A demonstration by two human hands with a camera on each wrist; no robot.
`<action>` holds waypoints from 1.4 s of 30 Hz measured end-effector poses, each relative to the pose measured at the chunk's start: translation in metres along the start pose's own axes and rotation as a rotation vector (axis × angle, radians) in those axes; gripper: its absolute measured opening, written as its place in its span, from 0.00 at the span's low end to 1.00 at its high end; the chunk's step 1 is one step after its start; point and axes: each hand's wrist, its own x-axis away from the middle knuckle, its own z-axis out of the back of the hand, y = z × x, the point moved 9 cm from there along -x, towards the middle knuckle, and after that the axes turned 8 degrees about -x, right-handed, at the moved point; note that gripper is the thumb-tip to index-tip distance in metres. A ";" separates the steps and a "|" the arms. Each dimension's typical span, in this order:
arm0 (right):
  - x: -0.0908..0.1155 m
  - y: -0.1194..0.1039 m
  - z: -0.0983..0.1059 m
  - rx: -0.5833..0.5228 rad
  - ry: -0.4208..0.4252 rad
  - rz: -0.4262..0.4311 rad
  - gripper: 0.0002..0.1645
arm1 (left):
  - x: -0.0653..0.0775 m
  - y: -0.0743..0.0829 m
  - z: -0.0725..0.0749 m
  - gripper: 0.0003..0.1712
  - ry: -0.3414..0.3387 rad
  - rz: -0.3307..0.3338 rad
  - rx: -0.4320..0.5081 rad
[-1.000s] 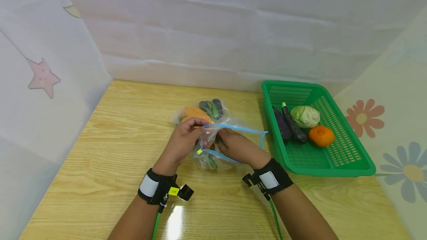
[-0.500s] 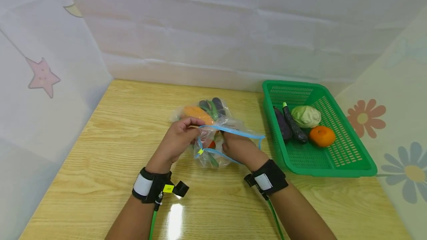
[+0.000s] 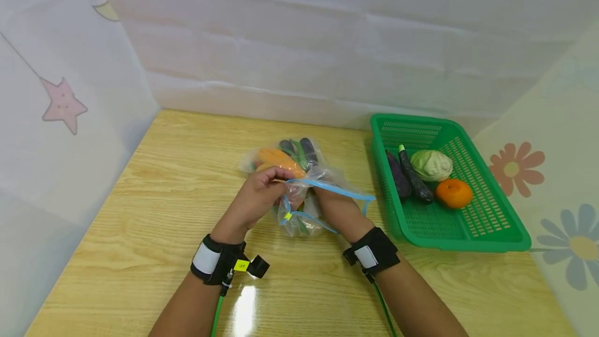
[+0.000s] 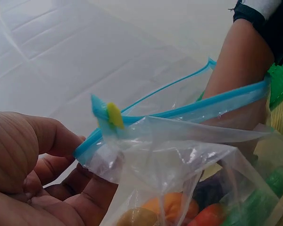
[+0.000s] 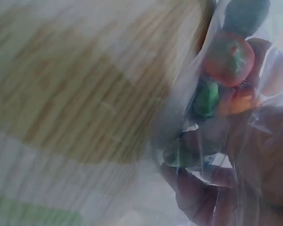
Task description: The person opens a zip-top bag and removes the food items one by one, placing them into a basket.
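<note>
We see left hand point(image 3: 255, 195) pinching blue rim point(image 4: 203, 102) of clear zip bag point(image 4: 174, 155), near yellow slider point(image 3: 287, 216). Right hand point(image 3: 340, 211) inside bag; whether its fingers grip anything, we can't tell through plastic. Bag lies mid-table point(image 3: 154, 212), mouth gaping, tomato point(image 5: 229, 59) and other produce inside. Right of bag, green basket point(image 3: 468, 242) holds cabbage point(image 3: 431, 165), orange fruit point(image 3: 454, 194).

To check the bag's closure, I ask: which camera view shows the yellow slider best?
The left wrist view: the yellow slider appears large and uncovered on the blue rim. The head view shows it small, near the left hand; the right wrist view lacks it.
</note>
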 end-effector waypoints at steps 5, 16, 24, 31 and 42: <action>-0.006 0.009 -0.003 -0.122 -0.079 -0.139 0.17 | -0.001 0.001 -0.001 0.13 0.003 -0.007 0.002; -0.006 0.008 0.004 -0.115 -0.008 -0.076 0.14 | -0.001 0.000 -0.005 0.12 0.001 -0.005 -0.007; -0.009 0.020 -0.016 -0.348 -0.253 -0.358 0.07 | -0.002 0.002 -0.008 0.12 -0.006 -0.010 -0.015; -0.007 0.017 -0.003 -0.277 -0.179 -0.308 0.06 | -0.002 0.001 -0.008 0.12 -0.002 0.003 -0.017; -0.010 0.011 0.033 -0.329 -0.011 -0.232 0.10 | -0.001 0.006 -0.019 0.13 -0.033 -0.015 0.003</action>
